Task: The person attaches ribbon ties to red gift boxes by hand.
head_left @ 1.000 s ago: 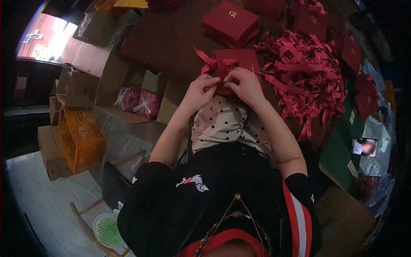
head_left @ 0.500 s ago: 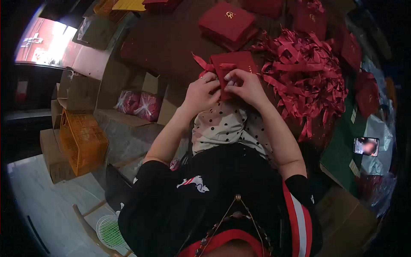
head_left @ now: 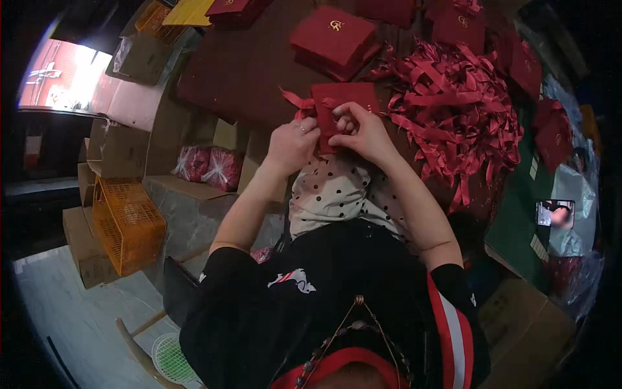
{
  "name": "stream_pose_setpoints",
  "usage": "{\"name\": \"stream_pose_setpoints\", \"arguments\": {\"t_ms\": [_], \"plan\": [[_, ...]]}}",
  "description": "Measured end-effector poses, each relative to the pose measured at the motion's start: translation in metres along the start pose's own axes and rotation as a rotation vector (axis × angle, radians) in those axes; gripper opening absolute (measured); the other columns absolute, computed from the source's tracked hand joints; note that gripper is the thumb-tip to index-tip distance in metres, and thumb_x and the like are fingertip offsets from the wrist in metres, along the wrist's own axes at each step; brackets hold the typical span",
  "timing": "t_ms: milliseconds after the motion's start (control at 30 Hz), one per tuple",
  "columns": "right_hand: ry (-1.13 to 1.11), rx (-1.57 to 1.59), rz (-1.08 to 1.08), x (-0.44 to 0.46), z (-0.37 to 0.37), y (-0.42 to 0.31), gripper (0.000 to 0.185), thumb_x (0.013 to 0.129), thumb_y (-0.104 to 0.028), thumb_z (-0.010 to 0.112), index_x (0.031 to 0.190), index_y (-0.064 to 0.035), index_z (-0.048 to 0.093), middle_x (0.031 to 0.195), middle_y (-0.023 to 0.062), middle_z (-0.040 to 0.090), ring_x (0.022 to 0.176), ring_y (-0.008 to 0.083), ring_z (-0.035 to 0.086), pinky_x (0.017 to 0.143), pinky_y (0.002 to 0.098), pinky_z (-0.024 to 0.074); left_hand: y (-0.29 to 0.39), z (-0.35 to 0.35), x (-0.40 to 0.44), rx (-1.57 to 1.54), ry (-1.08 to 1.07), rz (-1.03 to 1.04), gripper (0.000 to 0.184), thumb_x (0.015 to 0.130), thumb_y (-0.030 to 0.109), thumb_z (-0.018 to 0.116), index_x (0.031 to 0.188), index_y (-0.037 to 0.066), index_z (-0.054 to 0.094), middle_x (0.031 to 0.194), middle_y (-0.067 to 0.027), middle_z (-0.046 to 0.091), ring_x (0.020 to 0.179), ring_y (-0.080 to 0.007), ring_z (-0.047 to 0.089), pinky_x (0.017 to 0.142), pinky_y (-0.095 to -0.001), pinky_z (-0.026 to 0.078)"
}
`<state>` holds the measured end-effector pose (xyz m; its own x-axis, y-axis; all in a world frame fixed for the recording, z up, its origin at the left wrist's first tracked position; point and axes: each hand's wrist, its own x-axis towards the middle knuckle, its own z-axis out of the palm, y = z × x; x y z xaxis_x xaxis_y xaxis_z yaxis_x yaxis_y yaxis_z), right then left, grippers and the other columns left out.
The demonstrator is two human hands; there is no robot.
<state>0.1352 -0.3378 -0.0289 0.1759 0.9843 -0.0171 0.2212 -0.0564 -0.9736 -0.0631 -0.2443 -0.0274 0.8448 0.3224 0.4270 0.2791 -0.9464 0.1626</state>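
Observation:
A flat dark-red pouch [head_left: 353,94] lies at the table edge above my lap, with my hands at its lower part. My left hand [head_left: 291,146] is closed at its left side, fingers curled round a red ribbon [head_left: 297,100] whose loose end sticks out above the knuckles. My right hand [head_left: 366,135] rests over the pouch's front, fingers bent and thumb against the pouch. A short piece of ribbon shows near the right index fingertip. What lies under the fingers is partly hidden.
A big heap of red ribbons [head_left: 457,110] lies on the right. Stacked red pouches [head_left: 334,35] with gold lettering sit beyond. Further right is a lit phone [head_left: 554,213] on plastic wrap. To the left stand an orange crate [head_left: 129,223] and a cardboard box [head_left: 116,149].
My right thumb and index finger have spread apart on the pouch. My left hand has moved slightly left and down. The view has shifted a little.

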Motion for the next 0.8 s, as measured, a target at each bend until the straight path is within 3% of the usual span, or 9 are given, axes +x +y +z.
{"name": "stream_pose_setpoints", "arguments": {"t_ms": [167, 233, 367, 433, 500, 533, 567, 700, 800], "plan": [[-0.008, 0.079, -0.041, -0.008, 0.007, 0.002, 0.051, 0.068, -0.001, 0.086, 0.113, -0.0069, 0.061, 0.092, -0.0049, 0.052, 0.076, 0.0057, 0.046, 0.067, 0.0217, 0.0444, -0.023, -0.015, -0.004, 0.133, -0.018, -0.028, 0.018, 0.077, 0.005, 0.067, 0.094, 0.008, 0.071, 0.100, -0.0054, 0.066, 0.087, -0.0279, 0.066, 0.070, -0.0388, 0.056], [0.043, -0.025, -0.131, -0.008, 0.007, 0.012, 0.048, 0.070, -0.004, 0.084, 0.112, -0.0058, 0.060, 0.094, 0.0024, 0.051, 0.083, 0.0136, 0.050, 0.079, 0.0285, 0.0474, -0.041, -0.025, -0.009, 0.166, 0.092, -0.091, 0.014, 0.078, 0.005, 0.069, 0.090, 0.009, 0.071, 0.097, -0.0067, 0.067, 0.088, -0.0287, 0.066, 0.070, -0.0387, 0.056], [0.040, 0.019, -0.025, -0.012, -0.002, 0.005, 0.044, 0.071, -0.002, 0.080, 0.111, -0.0056, 0.059, 0.094, 0.0029, 0.051, 0.079, 0.0136, 0.049, 0.072, 0.0273, 0.0469, -0.070, -0.051, -0.025, 0.177, 0.122, -0.250, 0.007, 0.089, 0.012, 0.071, 0.095, 0.009, 0.072, 0.096, -0.0078, 0.066, 0.089, -0.0296, 0.066, 0.073, -0.0411, 0.055], [0.033, -0.004, -0.069, -0.009, 0.002, 0.012, 0.044, 0.072, -0.002, 0.080, 0.111, -0.0055, 0.059, 0.094, 0.0014, 0.050, 0.078, 0.0114, 0.047, 0.071, 0.0259, 0.0463, -0.049, -0.041, -0.018, 0.022, 0.129, -0.166, 0.014, 0.088, 0.015, 0.073, 0.101, 0.010, 0.073, 0.100, -0.0085, 0.065, 0.092, -0.0298, 0.065, 0.075, -0.0411, 0.054], [0.068, 0.070, -0.071, -0.009, 0.003, 0.014, 0.047, 0.072, -0.001, 0.081, 0.113, -0.0081, 0.060, 0.088, -0.0052, 0.047, 0.072, 0.0054, 0.042, 0.063, 0.0209, 0.0406, -0.021, -0.033, -0.013, -0.077, 0.029, -0.225, 0.023, 0.084, 0.017, 0.077, 0.105, 0.009, 0.073, 0.108, -0.0106, 0.062, 0.102, -0.0309, 0.062, 0.083, -0.0417, 0.052], [0.053, 0.045, -0.042, -0.011, 0.001, 0.009, 0.042, 0.075, -0.003, 0.079, 0.111, -0.0056, 0.059, 0.095, 0.0000, 0.051, 0.075, 0.0103, 0.045, 0.069, 0.0248, 0.0455, -0.012, -0.027, -0.009, -0.153, 0.005, -0.262, 0.024, 0.084, 0.018, 0.077, 0.106, 0.008, 0.072, 0.111, -0.0110, 0.061, 0.105, -0.0311, 0.060, 0.086, -0.0418, 0.052], [0.055, 0.042, -0.042, -0.011, 0.001, 0.010, 0.042, 0.075, -0.003, 0.079, 0.111, -0.0056, 0.059, 0.095, 0.0000, 0.051, 0.075, 0.0103, 0.045, 0.069, 0.0248, 0.0455, -0.006, -0.020, -0.008, -0.213, 0.007, -0.314, 0.025, 0.084, 0.012, 0.075, 0.108, 0.005, 0.071, 0.113, -0.0126, 0.061, 0.108, -0.0316, 0.059, 0.090, -0.0418, 0.050], [0.123, 0.067, -0.145, -0.016, 0.003, 0.017, 0.037, 0.078, -0.006, 0.080, 0.109, -0.0063, 0.060, 0.092, -0.0007, 0.051, 0.074, 0.0088, 0.047, 0.066, 0.0239, 0.0453, -0.016, 0.005, -0.007, -0.415, -0.005, -0.331, 0.025, 0.084, 0.004, 0.070, 0.108, 0.000, 0.068, 0.116, -0.0141, 0.061, 0.110, -0.0329, 0.058, 0.093, -0.0409, 0.048], [0.199, 0.104, -0.181, -0.016, 0.007, 0.021, 0.032, 0.079, -0.007, 0.079, 0.105, -0.0063, 0.059, 0.088, -0.0020, 0.051, 0.073, 0.0078, 0.047, 0.065, 0.0237, 0.0451, -0.019, 0.009, -0.004, -0.472, 0.056, -0.256, 0.021, 0.083, 0.002, 0.067, 0.104, 0.002, 0.069, 0.113, -0.0121, 0.062, 0.109, -0.0338, 0.058, 0.090, -0.0416, 0.050]]}}
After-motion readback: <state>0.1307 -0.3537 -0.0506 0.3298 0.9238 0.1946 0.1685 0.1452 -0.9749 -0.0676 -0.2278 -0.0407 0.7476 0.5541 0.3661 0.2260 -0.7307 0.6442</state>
